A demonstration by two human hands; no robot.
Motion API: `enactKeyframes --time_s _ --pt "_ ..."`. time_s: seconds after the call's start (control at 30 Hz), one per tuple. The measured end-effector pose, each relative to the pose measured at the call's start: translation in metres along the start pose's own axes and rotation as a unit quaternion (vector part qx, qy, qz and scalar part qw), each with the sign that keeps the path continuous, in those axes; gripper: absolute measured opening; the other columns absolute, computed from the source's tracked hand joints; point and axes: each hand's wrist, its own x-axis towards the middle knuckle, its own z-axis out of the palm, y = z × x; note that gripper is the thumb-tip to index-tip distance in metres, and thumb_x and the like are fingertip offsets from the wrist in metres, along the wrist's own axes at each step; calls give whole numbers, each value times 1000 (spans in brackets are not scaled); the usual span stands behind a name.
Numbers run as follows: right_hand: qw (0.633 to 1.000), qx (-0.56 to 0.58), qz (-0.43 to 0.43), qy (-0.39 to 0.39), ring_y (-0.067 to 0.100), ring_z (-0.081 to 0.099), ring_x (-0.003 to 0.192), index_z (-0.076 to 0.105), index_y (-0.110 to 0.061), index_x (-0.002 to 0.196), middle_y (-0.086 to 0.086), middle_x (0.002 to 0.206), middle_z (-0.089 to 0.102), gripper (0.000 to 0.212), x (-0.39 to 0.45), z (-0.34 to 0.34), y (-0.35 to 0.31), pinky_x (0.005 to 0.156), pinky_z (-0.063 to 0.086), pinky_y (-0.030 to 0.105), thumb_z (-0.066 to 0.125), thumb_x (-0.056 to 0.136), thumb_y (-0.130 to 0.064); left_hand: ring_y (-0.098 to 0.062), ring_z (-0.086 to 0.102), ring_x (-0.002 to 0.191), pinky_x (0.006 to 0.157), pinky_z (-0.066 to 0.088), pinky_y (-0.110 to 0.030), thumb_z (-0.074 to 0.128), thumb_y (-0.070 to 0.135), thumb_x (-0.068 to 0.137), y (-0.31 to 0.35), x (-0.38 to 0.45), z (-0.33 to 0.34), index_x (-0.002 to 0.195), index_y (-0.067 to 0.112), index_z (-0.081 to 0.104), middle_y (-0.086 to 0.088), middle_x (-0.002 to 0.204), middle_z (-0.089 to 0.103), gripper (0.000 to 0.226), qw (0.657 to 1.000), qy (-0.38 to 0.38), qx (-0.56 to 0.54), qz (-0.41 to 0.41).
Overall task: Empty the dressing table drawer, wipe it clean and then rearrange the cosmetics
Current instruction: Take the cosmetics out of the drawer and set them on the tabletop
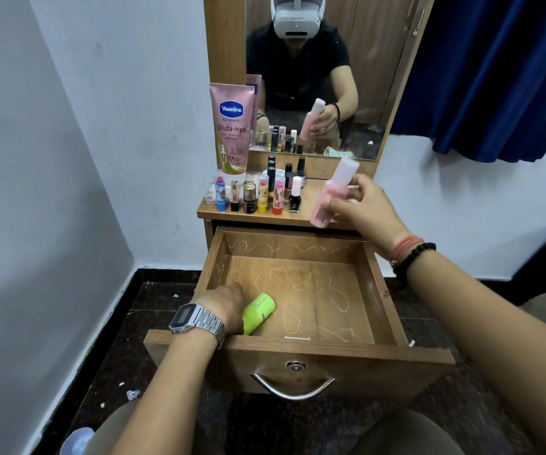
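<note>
While I look down from the head cam, nearest thing is the drawer [297, 353], pulled fully out, metal handle [293, 387] and a small lock on its front panel. Left hand [224, 302], wristwatch [196, 321] on that wrist, reaches over the front-left corner into the drawer; its fingers are down by a lime-green tube [258, 311] lying tilted on the drawer floor near the front-left. Fingers partly hidden behind the back of the hand, so can't tell if they close on the tube or only touch it. Rest of drawer floor: bare wood w/ pale squiggly marks.

Further out, right hand [365, 208], thread band and dark bead bracelet on wrist, is raised above the drawer's back-right corner. Fingers and thumb curl round a pink bottle [332, 195], held tilted, cap end up, over the right part of the tabletop [307, 205].

On the tabletop's left part: rows of small lipsticks and nail polish bottles [258, 192], upright, close together. Behind them a tall pink Vaseline tube [232, 126] stands against the mirror frame. Mirror [314, 77] reflects the person w/ headset and the pink bottle. Blue curtain [495, 70] far right.
</note>
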Motion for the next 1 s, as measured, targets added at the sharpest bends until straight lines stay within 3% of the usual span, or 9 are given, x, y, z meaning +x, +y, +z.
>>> enactKeyframes --time_s 0.13,0.33,0.5,0.7,0.83,1.0 --pt "997 -36 -30 64 20 61 107 56 -12 122 5 114 63 47 32 -9 -6 95 52 44 74 79 -14 -28 56 118 95 48 -35 69 30 82 0 0 1 127 11 44 -10 131 54 54 1000 1 -5 3" --pt "986 -149 -41 53 21 62 103 58 -7 117 9 113 64 42 81 4 -2 92 52 39 75 79 -11 -27 55 118 95 47 -34 71 28 81 -1 2 1 125 12 44 -8 130 54 53 1000 -4 -13 7" --pt "977 -198 -58 51 13 56 90 61 -8 111 1 100 63 35 107 16 5 73 40 24 76 80 -14 -26 56 116 93 47 -32 71 27 82 -1 3 2 125 11 44 -8 129 54 53 1000 4 -5 11" --pt "975 -220 -37 12 17 56 87 58 -14 95 -3 85 58 22 119 29 17 81 50 34 75 82 -18 -26 56 117 94 47 -33 72 29 81 -2 4 3 126 12 44 -8 130 54 56 1000 2 -1 15" --pt "980 -197 -19 5 20 62 96 62 -15 98 3 97 65 21 118 31 22 91 52 41 76 81 -17 -27 57 116 94 48 -35 72 28 81 -3 5 4 126 12 44 -8 129 55 55 1000 4 -4 15" --pt "981 -195 -7 1 16 61 97 63 -14 100 4 106 68 29 119 29 25 91 50 34 79 76 -16 -26 57 116 96 48 -36 73 28 80 -2 7 5 126 12 45 -8 129 55 56 1000 3 -2 11"
